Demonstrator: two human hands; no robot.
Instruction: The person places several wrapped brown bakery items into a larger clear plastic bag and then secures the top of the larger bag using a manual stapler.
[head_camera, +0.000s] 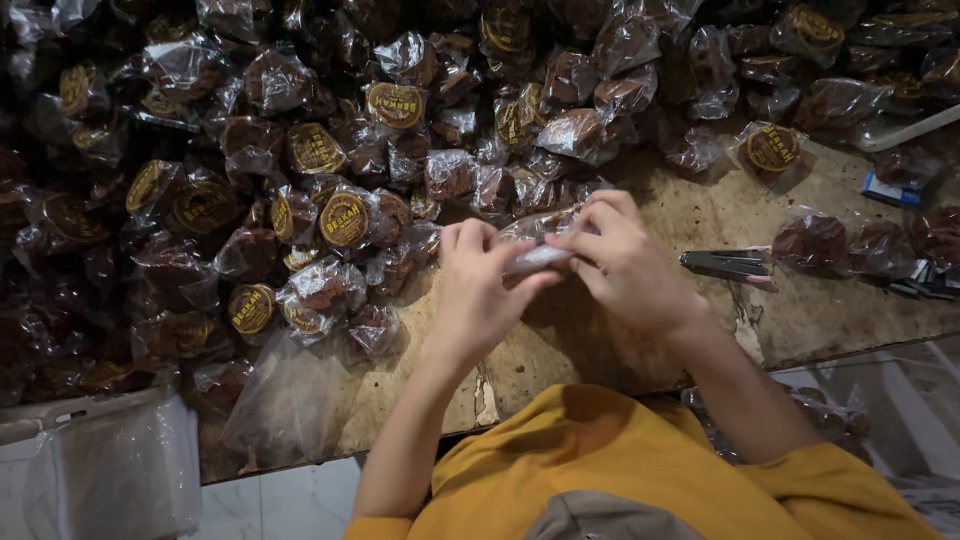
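While both hands pinch one clear plastic packet (535, 250) above the worn counter (700, 215), left hand (480, 285) and right hand (625, 262) closed on its ends, a slippery film could slide free, dropping it among the heaped wrapped cakes (330, 215) nearby.

The small clear plastic packet (540, 250) sits pinched between the fingertips of the left hand (480, 290) and the right hand (625, 265), raised a little above the worn wooden tabletop (700, 215), near its front edge. It is a crinkled, see-through wrapper, lying roughly level with its length running left to right, its top edge folded or gathered where the fingers meet. Fingers hide most of it, so whether it holds a dark brown cake cannot be told.
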